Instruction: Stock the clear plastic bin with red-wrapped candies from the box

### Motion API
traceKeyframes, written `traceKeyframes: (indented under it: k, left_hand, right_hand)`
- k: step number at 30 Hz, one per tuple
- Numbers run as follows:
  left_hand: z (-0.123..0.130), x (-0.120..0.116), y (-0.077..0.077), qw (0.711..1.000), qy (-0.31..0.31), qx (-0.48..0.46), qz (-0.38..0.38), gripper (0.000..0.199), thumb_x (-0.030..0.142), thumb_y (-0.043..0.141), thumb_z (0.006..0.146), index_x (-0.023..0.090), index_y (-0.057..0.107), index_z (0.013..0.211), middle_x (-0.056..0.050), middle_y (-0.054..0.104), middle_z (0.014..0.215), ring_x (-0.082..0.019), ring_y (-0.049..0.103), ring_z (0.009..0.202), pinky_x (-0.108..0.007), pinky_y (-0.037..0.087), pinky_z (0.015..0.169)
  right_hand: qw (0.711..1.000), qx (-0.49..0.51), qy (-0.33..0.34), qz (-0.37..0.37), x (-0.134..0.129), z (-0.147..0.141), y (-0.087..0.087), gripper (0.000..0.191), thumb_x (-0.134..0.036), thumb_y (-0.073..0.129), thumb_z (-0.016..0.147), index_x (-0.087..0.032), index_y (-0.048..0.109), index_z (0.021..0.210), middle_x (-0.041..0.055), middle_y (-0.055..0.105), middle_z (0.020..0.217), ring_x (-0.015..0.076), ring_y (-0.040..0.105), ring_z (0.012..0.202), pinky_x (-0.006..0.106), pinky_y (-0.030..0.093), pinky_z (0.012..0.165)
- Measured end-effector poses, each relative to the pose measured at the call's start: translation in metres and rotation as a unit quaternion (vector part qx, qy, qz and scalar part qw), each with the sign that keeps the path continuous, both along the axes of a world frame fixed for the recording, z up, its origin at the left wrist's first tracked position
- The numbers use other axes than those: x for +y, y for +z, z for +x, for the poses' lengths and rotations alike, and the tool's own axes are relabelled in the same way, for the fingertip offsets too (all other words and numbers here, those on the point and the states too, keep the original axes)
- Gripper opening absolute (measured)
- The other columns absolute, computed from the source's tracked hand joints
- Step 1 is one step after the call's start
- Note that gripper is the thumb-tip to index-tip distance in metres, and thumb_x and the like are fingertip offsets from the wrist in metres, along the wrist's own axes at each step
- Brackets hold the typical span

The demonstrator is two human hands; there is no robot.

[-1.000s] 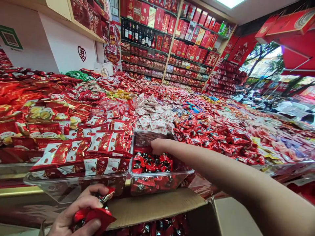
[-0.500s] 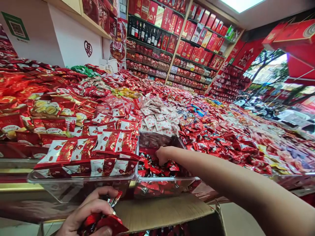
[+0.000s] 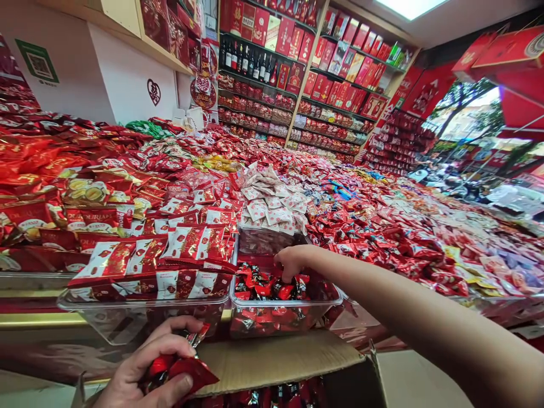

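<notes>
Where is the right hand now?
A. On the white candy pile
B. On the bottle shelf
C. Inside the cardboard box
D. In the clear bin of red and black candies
D: the right hand reaches into the clear bin and rests on the red and black candies, while the left hand holds red candies over the cardboard box.

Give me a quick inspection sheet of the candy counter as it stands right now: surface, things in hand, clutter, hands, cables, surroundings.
Surface: display counter heaped with red wrapped sweets.
Job's things: clear bin part filled with red-and-black candies; open cardboard box below it holds more.
Clutter: red-and-white packets stacked in the neighbouring tray; white packets behind the bin.
Hands: right hand reaches into the bin, on the candies; left hand grips a bunch of red candies over the box.
Cables: nothing seen.
Surroundings: wall shelves of red boxes and bottles; street at right.
</notes>
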State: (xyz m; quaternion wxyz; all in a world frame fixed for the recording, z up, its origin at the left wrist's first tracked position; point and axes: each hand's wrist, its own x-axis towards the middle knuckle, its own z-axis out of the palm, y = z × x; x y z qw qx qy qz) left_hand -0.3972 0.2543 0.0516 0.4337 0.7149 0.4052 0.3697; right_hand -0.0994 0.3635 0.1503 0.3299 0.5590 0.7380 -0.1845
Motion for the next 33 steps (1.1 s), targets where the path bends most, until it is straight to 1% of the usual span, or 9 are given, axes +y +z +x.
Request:
traceKeyframes:
  k: [3,6,10,15,20,22,26,30,33]
  left_hand:
    - [-0.001,0.001,-0.001,1.000,0.004,-0.024,-0.004,0.010,0.035,0.059,0.074,0.033,0.061,0.083,0.000,0.055,0.117,-0.023,0.050,0.111,-0.032,0.045,0.088]
    - [0.001,-0.001,0.001,0.997,0.009,-0.070,-0.034,0.008,0.036,0.059,0.075,0.033,0.061,0.081,0.001,0.057,0.118,-0.023,0.050,0.112,-0.032,0.046,0.087]
    - [0.022,-0.013,0.022,0.984,-0.007,-0.155,-0.094,0.011,0.040,0.063,0.071,0.031,0.063,0.077,0.002,0.057,0.121,-0.026,0.046,0.118,-0.034,0.046,0.088]
    - [0.064,-0.034,0.055,0.935,0.034,-0.276,-0.219,0.023,0.047,0.073,0.058,0.027,0.064,0.067,0.002,0.050,0.132,-0.031,0.050,0.114,-0.035,0.053,0.077]
    - [0.086,-0.035,0.047,0.917,0.078,-0.286,-0.266,0.025,0.044,0.076,0.053,0.028,0.068,0.071,0.002,0.050,0.132,-0.030,0.055,0.109,-0.032,0.056,0.070]
    - [0.090,-0.033,0.042,0.936,0.102,-0.258,-0.216,0.023,0.043,0.074,0.057,0.028,0.068,0.074,0.001,0.054,0.127,-0.027,0.055,0.108,-0.027,0.054,0.074]
    - [0.095,-0.029,0.042,0.978,0.120,-0.171,-0.020,0.015,0.036,0.071,0.065,0.026,0.068,0.075,-0.001,0.065,0.112,-0.020,0.062,0.099,-0.019,0.051,0.078]
    - [0.095,-0.028,0.044,0.974,0.133,-0.081,0.165,0.014,0.029,0.069,0.068,0.027,0.064,0.081,0.001,0.065,0.108,-0.013,0.063,0.094,-0.017,0.048,0.084]
    - [0.090,-0.027,0.044,0.963,0.105,-0.050,0.244,0.019,0.021,0.067,0.071,0.026,0.060,0.088,0.002,0.059,0.110,-0.010,0.060,0.096,-0.015,0.047,0.086]
  right_hand:
    - [0.999,0.009,0.020,0.037,-0.006,0.003,0.008,0.056,-0.025,0.064,0.062,-0.010,0.053,0.114,0.0154,0.060,0.109,0.0291,0.057,0.096,0.030,0.044,0.067]
    - [0.990,0.067,0.022,0.120,-0.012,0.009,0.019,0.044,-0.027,0.062,0.063,-0.012,0.056,0.104,0.0125,0.063,0.099,0.0259,0.059,0.088,0.028,0.043,0.064]
    - [0.944,0.232,-0.029,0.233,-0.033,0.015,0.042,0.031,-0.029,0.060,0.065,-0.015,0.055,0.092,0.0073,0.062,0.087,0.0192,0.057,0.076,0.026,0.041,0.060]
    - [0.838,0.521,-0.103,0.126,-0.091,-0.005,0.057,0.032,-0.031,0.062,0.068,-0.018,0.050,0.095,0.0009,0.060,0.082,0.0118,0.054,0.068,0.021,0.042,0.055]
    - [0.779,0.598,-0.142,0.123,-0.128,-0.031,0.042,0.027,-0.025,0.068,0.065,-0.018,0.052,0.086,-0.0012,0.060,0.081,0.0123,0.054,0.072,0.022,0.043,0.062]
    - [0.762,0.612,-0.171,0.125,-0.131,-0.032,0.033,0.028,-0.022,0.069,0.064,-0.018,0.053,0.087,-0.0005,0.059,0.082,0.0135,0.054,0.075,0.024,0.044,0.066]
    - [0.719,0.671,-0.171,0.061,-0.130,-0.026,0.023,0.029,-0.012,0.059,0.069,-0.019,0.053,0.097,-0.0001,0.057,0.088,0.0123,0.054,0.079,0.025,0.043,0.072]
    - [0.680,0.702,-0.211,-0.010,-0.132,-0.024,0.023,0.015,-0.016,0.055,0.075,-0.016,0.054,0.090,-0.0020,0.054,0.073,0.0083,0.049,0.063,0.021,0.041,0.061]
    - [0.694,0.688,-0.204,0.050,-0.131,-0.022,0.027,0.012,-0.021,0.051,0.080,-0.015,0.056,0.090,-0.0012,0.055,0.073,0.0080,0.047,0.061,0.020,0.039,0.056]
